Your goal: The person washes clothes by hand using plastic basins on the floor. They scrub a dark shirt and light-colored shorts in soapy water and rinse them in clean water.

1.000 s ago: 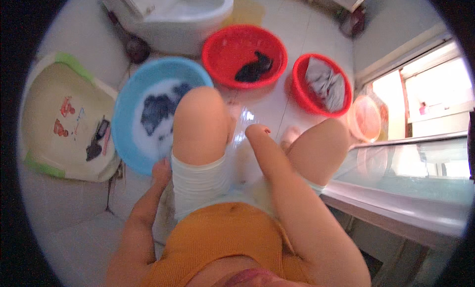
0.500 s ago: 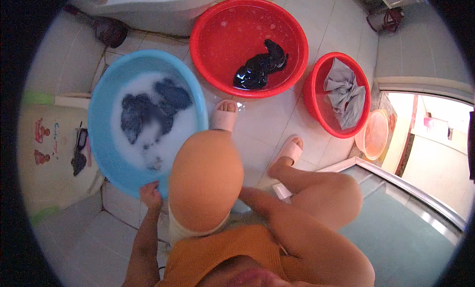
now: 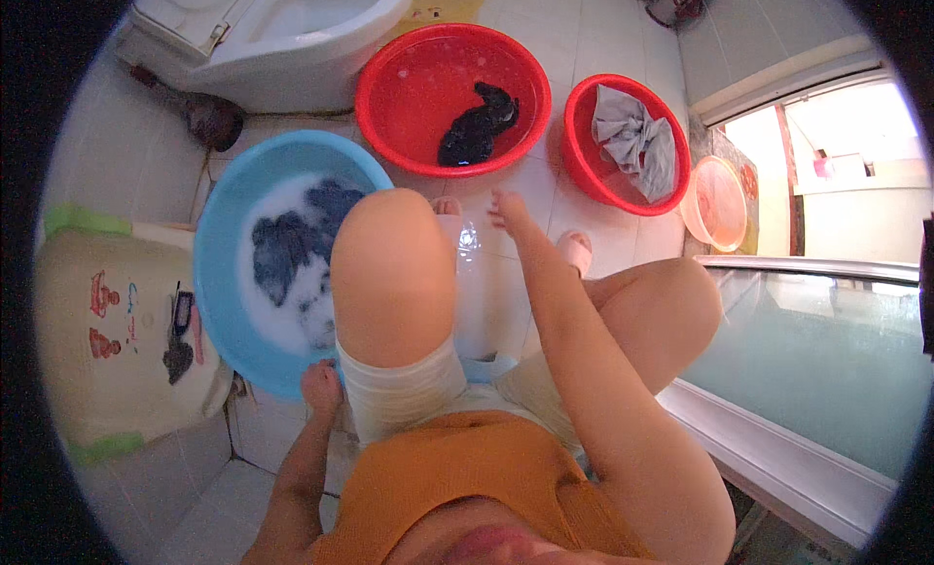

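Left, a blue basin holds dark garments, seemingly unrinsed, in suds; the far red basin, one black garment; the smaller red basin, right, grey cloth. Left hand curls at the blue basin's near rim, grip unclear; right hand spread, empty.

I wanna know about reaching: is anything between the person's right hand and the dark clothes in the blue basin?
Yes. In this view, the bent left knee stands between the right hand and the dark clothes, hiding part of the blue basin.
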`<state>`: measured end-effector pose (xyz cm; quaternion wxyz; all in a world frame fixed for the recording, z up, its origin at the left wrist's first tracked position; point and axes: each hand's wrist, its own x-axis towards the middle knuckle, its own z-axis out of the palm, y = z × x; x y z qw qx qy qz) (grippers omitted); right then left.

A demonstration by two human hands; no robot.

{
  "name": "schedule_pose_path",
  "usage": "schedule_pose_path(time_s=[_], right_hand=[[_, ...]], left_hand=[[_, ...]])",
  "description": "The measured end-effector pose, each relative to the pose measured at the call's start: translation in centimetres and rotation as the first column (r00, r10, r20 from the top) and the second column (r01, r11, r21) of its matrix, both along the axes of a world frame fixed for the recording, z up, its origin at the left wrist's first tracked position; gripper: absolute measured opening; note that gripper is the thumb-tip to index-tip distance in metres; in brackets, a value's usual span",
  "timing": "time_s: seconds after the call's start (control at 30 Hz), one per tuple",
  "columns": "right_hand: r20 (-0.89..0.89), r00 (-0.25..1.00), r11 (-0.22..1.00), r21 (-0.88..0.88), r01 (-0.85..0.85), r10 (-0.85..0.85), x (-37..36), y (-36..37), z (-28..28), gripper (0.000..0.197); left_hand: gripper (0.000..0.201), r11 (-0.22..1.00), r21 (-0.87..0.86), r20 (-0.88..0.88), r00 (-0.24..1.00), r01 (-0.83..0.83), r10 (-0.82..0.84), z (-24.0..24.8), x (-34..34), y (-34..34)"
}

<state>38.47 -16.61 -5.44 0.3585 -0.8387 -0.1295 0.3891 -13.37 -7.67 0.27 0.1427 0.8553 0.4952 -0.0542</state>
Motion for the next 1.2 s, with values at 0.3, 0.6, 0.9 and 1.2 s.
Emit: schedule_pose_path(time_s=[0.3, 0.6, 0.9, 1.2], right_hand=[[-0.656, 0.692, 0.445, 0.545, 0.711, -0.302, 2.6, 5.3, -0.2, 0.030], [-0.524, 0.775, 0.629, 0.480, 0.612, -0.354, -0.9, 4.2, -1.7, 0.033], [-0.727, 0.601, 0.505, 0.402, 0.764, -0.332, -6.2, 1.9, 3.7, 0.028], [-0.690, 0.582, 0.451, 0.393, 0.801, -0.431, -6.2, -1.0, 1.4, 0.029]], left_hand=[[0.025, 0.984, 0.157, 0.107, 0.988, 0.089, -0.107, -3.5, -1.2, 0.9], [0.031, 0.996, 0.058, 0.199, 0.977, 0.066, -0.077, -0.6, -0.1, -1.7], [0.032, 0.997, 0.064, 0.465, 0.883, 0.034, -0.060, -5.2, -1.8, 0.5], [0.027, 0.942, -0.052, -0.101, 0.936, 0.332, -0.336, -1.8, 2.5, -1.1]])
